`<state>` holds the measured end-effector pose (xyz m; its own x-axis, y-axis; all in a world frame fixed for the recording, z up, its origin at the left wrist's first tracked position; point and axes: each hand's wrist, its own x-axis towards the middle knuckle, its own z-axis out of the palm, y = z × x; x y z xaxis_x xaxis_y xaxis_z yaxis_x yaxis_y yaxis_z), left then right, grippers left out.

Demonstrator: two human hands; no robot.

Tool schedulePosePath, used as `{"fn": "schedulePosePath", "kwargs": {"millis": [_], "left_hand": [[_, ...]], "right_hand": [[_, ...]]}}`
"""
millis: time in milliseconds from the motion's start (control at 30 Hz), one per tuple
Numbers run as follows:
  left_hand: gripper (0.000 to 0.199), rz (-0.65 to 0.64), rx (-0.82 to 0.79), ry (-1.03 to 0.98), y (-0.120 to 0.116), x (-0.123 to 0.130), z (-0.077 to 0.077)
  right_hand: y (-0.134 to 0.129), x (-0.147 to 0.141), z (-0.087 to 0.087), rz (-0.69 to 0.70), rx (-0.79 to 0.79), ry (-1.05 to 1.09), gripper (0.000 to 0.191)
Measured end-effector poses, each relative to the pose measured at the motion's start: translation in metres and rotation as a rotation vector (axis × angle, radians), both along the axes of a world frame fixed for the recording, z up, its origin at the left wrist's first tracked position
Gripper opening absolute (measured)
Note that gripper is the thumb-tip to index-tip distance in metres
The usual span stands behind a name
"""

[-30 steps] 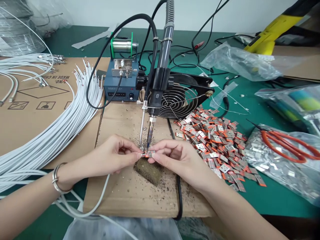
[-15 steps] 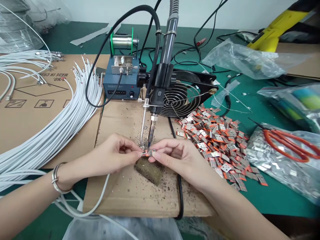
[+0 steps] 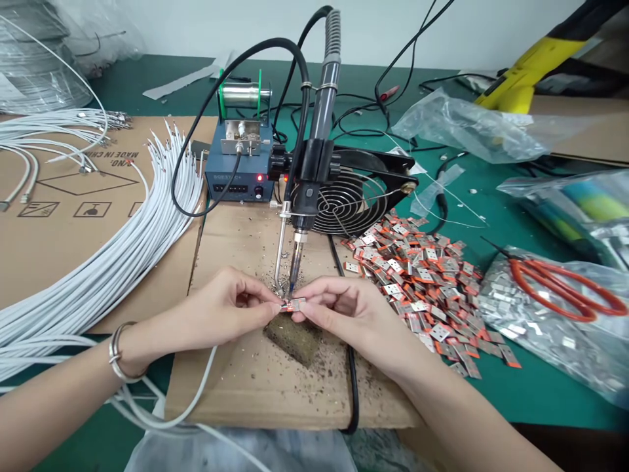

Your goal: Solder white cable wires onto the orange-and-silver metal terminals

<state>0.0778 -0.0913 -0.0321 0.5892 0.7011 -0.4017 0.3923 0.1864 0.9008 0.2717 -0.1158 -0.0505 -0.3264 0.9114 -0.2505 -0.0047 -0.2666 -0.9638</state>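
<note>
The left hand (image 3: 223, 314) and the right hand (image 3: 344, 314) meet at the middle of a cardboard sheet (image 3: 246, 387), their fingertips pressed together on a small orange and silver connector piece (image 3: 293, 303), the left pinching its left end and the right pinching its right end. The piece sits directly under the tip of a soldering iron (image 3: 299, 236) that hangs fixed in a black holder, with a thin metal feed tube (image 3: 280, 252) coming down just beside the tip. Right below the piece lies a dark, dirty cleaning sponge (image 3: 292, 337), and grey specks are scattered on the cardboard around it. A white cable (image 3: 196, 393) runs out from under the left hand toward the table edge. Behind the iron stand a blue soldering station (image 3: 238, 177) with a red light lit, a solder spool (image 3: 243, 92) on top of it, and a black fan (image 3: 354, 196). To the right of the right hand a heap of orange and silver connector pieces (image 3: 422, 282) spreads over the green table (image 3: 531, 387), and further right red-handled scissors (image 3: 560, 295) rest on a clear bag of metal parts (image 3: 540, 334). A thick bundle of white cables (image 3: 108, 269) curves along the left side over a flattened cardboard box (image 3: 59, 216). A metal bracelet (image 3: 118, 354) circles the left wrist.
</note>
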Motion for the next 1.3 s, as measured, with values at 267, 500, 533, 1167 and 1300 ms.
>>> {"fn": "schedulePosePath", "kwargs": {"millis": [267,500,533,1167,1300], "left_hand": [[0.022,0.013,-0.031,0.000,0.000,0.001,0.002],[0.020,0.019,-0.065,0.011,-0.002,0.001,0.004],[0.020,0.019,-0.063,0.008,-0.002,0.001,0.003],[0.029,-0.002,-0.122,0.044,-0.003,-0.005,-0.007],[0.034,-0.051,0.046,0.070,-0.019,-0.007,-0.001]], "right_hand": [[-0.003,0.002,-0.001,0.020,0.013,0.040,0.012],[-0.002,0.002,-0.003,0.018,0.018,0.028,0.015],[-0.002,0.002,-0.003,0.017,0.020,0.032,0.015],[-0.002,0.002,-0.001,0.047,0.020,-0.033,0.013],[-0.011,0.007,0.006,0.091,0.068,-0.023,0.013]]}}
